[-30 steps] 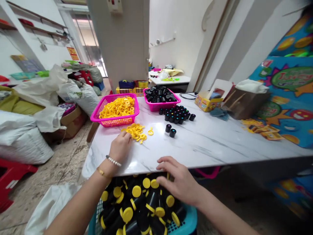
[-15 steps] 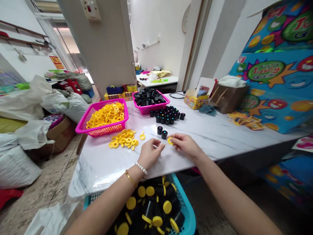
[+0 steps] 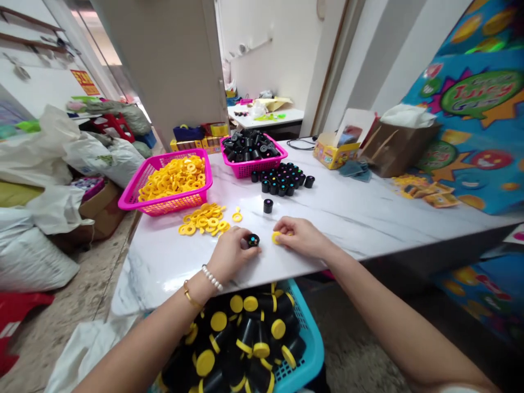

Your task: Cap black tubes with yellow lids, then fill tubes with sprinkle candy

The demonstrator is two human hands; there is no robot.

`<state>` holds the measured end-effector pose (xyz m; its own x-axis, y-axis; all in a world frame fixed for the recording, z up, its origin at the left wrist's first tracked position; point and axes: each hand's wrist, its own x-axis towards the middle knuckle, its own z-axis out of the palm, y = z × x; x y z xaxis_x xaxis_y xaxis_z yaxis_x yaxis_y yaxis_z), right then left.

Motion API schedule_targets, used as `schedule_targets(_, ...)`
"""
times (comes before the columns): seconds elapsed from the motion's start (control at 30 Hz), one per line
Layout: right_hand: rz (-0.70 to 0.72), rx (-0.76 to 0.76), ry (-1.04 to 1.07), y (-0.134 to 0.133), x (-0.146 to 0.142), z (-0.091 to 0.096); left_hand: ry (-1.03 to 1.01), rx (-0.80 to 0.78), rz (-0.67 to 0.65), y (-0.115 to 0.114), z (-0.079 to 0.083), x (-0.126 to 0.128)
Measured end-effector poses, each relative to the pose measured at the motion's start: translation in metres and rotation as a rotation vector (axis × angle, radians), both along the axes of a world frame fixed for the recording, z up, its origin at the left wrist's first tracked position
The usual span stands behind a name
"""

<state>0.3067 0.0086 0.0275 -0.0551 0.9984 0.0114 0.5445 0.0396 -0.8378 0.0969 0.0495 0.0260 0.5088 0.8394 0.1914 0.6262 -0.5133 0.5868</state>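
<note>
Between the fingers and thumb of my left hand [image 3: 234,252] is a small black cylinder [image 3: 253,240] with a blue spot on top. To its right, my right hand [image 3: 301,236] pinches a yellow ring [image 3: 277,237], partly hidden by the fingers. One black cylinder with a purple spot [image 3: 268,206] stands upright just beyond my hands. Farther back is a cluster of similar cylinders [image 3: 282,180]. Left of my hands lies a loose pile of yellow rings with tabs [image 3: 204,219], and a single yellow ring [image 3: 237,216] sits beside it.
A pink basket [image 3: 164,207] of yellow rings and a pink basket [image 3: 241,169] of black parts stand on the marble-patterned table [image 3: 151,262]. Below its front edge sits a blue basket [image 3: 313,344] of black pieces with yellow caps. A yellow box [image 3: 333,155] and brown bag [image 3: 395,144] stand right.
My left hand has taken hold of the blue-spotted cylinder and drawn it left and nearer. My right hand still holds the yellow ring, now slightly farther left. The view has shifted a little.
</note>
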Motion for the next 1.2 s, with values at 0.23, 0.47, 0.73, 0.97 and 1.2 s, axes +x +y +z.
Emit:
schedule_targets(0.23, 0.129, -0.053, 0.240, -0.015, -0.017, 0.014, -0.081, -0.011, -0.016, -0.017, -0.010, -0.020)
schedule_targets(0.47, 0.125, 0.013, 0.149, 0.006, -0.052, 0.021, -0.059, 0.046, -0.058, -0.018, -0.010, -0.019)
schedule_targets(0.73, 0.064, -0.216, 0.312, 0.009, -0.056, 0.017, -0.052, 0.036, -0.073, -0.017, -0.014, -0.021)
schedule_targets(0.97, 0.032, -0.311, 0.437, 0.016, -0.059, 0.012, -0.037, 0.036, -0.074, -0.016, -0.014, -0.022)
schedule_targets(1.2, -0.050, -0.178, 0.494, 0.004, -0.064, 0.003, -0.028, 0.031, -0.056, -0.017, -0.011, -0.022)
